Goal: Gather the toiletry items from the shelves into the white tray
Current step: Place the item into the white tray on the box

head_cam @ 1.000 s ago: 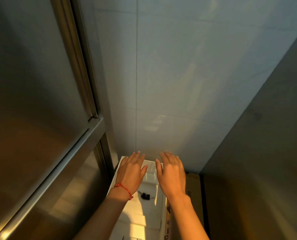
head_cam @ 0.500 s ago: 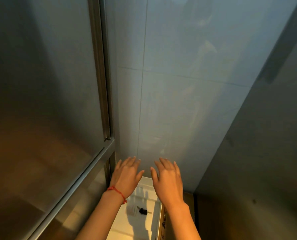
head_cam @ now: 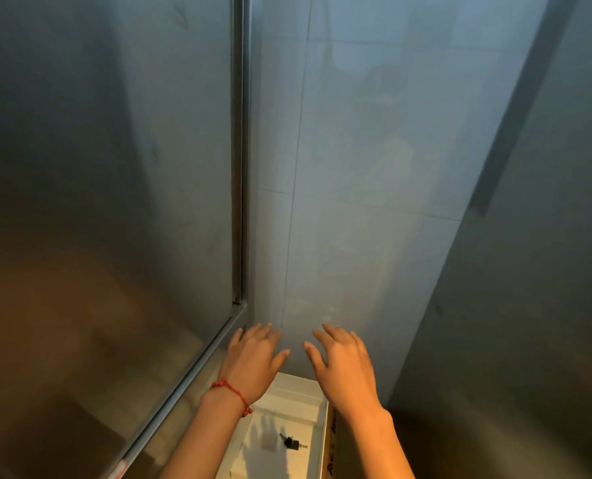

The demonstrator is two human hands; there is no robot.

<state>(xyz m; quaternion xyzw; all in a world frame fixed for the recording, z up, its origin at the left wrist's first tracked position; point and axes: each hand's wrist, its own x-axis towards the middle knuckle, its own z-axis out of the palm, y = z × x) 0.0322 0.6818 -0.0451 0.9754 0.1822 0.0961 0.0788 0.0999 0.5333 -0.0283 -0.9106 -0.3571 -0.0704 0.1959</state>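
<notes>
My left hand (head_cam: 251,363), with a red string bracelet on its wrist, and my right hand (head_cam: 344,364) are held out side by side, palms down, fingers spread and holding nothing. Below and between them lies the white tray (head_cam: 317,425), only partly in view. A small black key set (head_cam: 291,441) and a pale flat packet (head_cam: 268,442) lie on the tray's bottom. No shelves or toiletry items show in this view.
A frosted glass panel with a metal frame (head_cam: 238,167) fills the left side. A pale tiled wall (head_cam: 356,202) is straight ahead. A dark grey panel (head_cam: 529,271) closes in the right. A brown cardboard edge (head_cam: 330,444) runs along the tray's right side.
The view has tilted upward, so both hands and the tray sit lower in the frame and more wall shows. The hands stay empty and spread, a little further apart.
</notes>
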